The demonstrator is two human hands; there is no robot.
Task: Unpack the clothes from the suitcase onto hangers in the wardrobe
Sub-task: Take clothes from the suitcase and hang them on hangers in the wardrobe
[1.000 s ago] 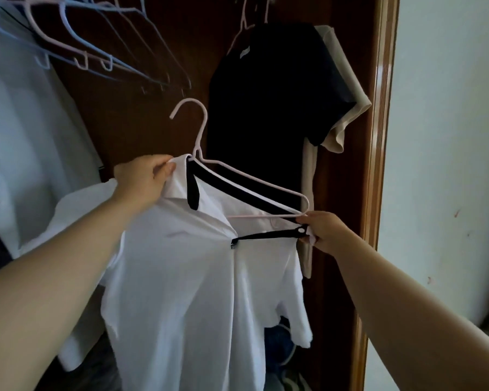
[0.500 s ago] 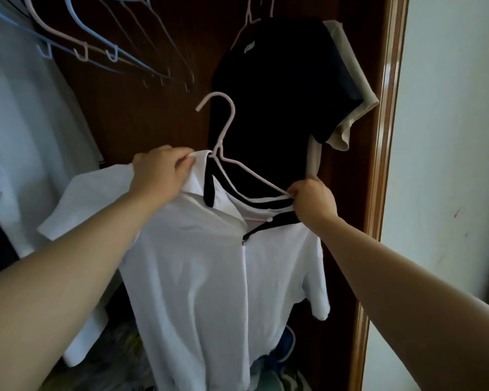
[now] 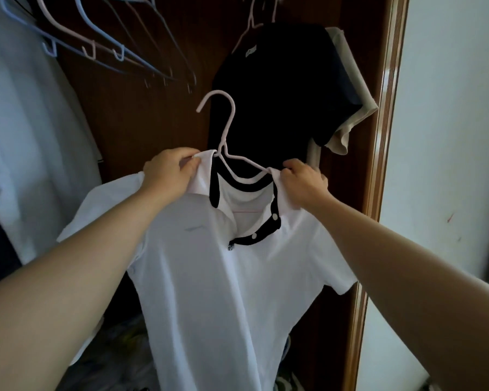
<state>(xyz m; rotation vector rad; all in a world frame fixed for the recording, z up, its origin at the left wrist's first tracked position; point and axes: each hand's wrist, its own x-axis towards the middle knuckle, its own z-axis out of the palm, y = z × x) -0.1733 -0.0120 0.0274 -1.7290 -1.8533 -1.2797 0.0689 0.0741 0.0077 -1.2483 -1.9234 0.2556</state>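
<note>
Far left, at nine o'clock, a pale garment [image 3: 26, 136] hangs inside the wardrobe. Up at eleven o'clock a bunch of empty hangers [image 3: 119, 52], blue and pink, slants down from the top edge.

Here's the left forearm, bare, reaching in from eight o'clock and rising toward the middle. The left hand [image 3: 170, 172] shows its back to the camera. Its fingers are curled over, with thumb and fingertips pinching the left collar point of the white polo shirt [image 3: 223, 292], right beside the hanger's neck.

That shirt is the one in play. It's dead centre, held up in front of the open wardrobe, with the body dropping straight to six o'clock and the sleeves flaring to eight and four. The black-trimmed collar is spread open, and the black placket with white buttons [image 3: 273, 218] is folded over to the right.

The pink hanger [image 3: 228, 126] sits inside the neck. Its hook stands at twelve o'clock of the shirt, opening toward nine, free in the air. Behind it, at one o'clock, a black shirt [image 3: 280, 94] hangs on its own hanger, and a beige garment [image 3: 347, 131] peeks out past it at two.

Now the right hand [image 3: 302, 183]: fingers bent tight, gripping the right side of the collar where the hanger's arm runs under the cloth. The forearm stretches back to four o'clock.

Past it, the wooden wardrobe frame [image 3: 384, 136] runs top to bottom, and at three o'clock there's a pale wall [image 3: 449, 136].
</note>
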